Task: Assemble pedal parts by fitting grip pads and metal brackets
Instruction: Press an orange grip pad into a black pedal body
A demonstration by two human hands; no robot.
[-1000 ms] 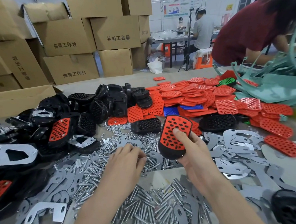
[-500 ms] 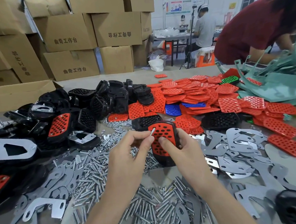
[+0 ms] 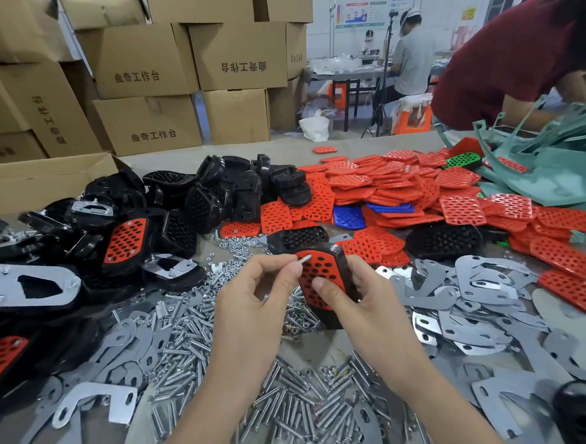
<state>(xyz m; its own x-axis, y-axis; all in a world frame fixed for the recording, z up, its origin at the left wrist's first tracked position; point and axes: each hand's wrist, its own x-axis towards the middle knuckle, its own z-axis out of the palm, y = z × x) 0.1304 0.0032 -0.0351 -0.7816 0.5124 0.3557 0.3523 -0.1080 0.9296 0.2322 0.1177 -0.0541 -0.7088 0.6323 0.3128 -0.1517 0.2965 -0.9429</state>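
My right hand [image 3: 361, 296] grips a black pedal [image 3: 327, 274] with a red perforated grip pad fitted on its face, held upright over the table's middle. My left hand [image 3: 261, 292] pinches a small silver bolt [image 3: 304, 259] between thumb and forefinger, its tip at the pad's upper left holes. Loose bolts [image 3: 296, 403] lie in a heap under my wrists. Flat metal brackets [image 3: 474, 300] spread to the right. Red grip pads [image 3: 385, 188] are piled behind, black pedal bodies [image 3: 214, 199] at the back left.
Assembled pedals [image 3: 124, 242] lie at the left, one showing its metal plate [image 3: 31, 289]. Small nuts [image 3: 238, 242] are scattered behind the pedal. Cardboard boxes [image 3: 148, 124] stand stacked at the back. A person in a dark red shirt [image 3: 515, 57] leans over teal plastic parts [image 3: 556, 171] at the right.
My left hand lifted a bolt out of the heap and brought it to the pedal. My right hand drew the pedal lower and closer, now held steady with the bolt at the pad's holes.
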